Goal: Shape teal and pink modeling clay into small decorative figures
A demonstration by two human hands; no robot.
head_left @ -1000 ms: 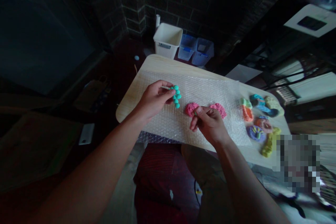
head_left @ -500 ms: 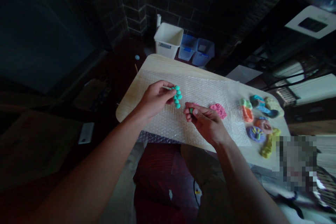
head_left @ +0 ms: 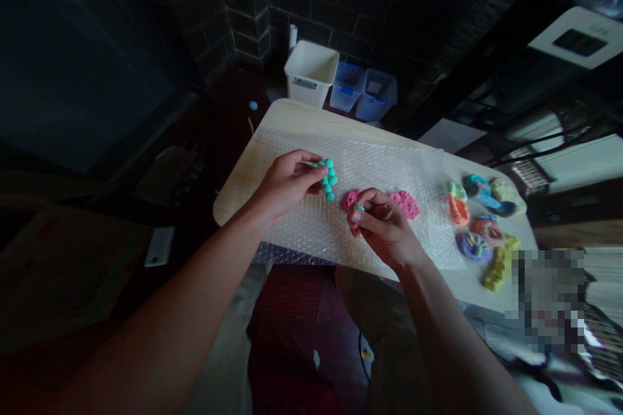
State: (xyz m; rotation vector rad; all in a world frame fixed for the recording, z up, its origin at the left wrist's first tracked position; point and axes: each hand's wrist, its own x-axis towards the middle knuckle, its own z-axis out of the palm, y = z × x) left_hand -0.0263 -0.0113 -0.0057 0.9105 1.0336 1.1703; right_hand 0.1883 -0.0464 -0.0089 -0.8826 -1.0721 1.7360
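My left hand (head_left: 294, 181) pinches a cluster of small green clay balls (head_left: 329, 179) stuck together, held above the bubble wrap (head_left: 311, 224). To its right, my right hand (head_left: 382, 224) is closed on a small green clay piece (head_left: 359, 207) between thumb and fingers. The two hands are apart. Behind my right hand lie pink clay lumps, one pink lump (head_left: 351, 198) partly hidden by the fingers and another pink lump (head_left: 407, 204) just beyond the knuckles.
On the table's (head_left: 287, 115) right end sit an orange and green clay piece (head_left: 457, 207), a purple clay disc (head_left: 473, 247) and a yellow clay piece (head_left: 501, 266). A white bin (head_left: 311, 71) and blue-tinted boxes (head_left: 377, 97) stand past the far edge. A person is at the right.
The fingers of my right hand have shifted around the small green piece and lifted, uncovering more of the left pink lump. My left hand has stayed nearly still.
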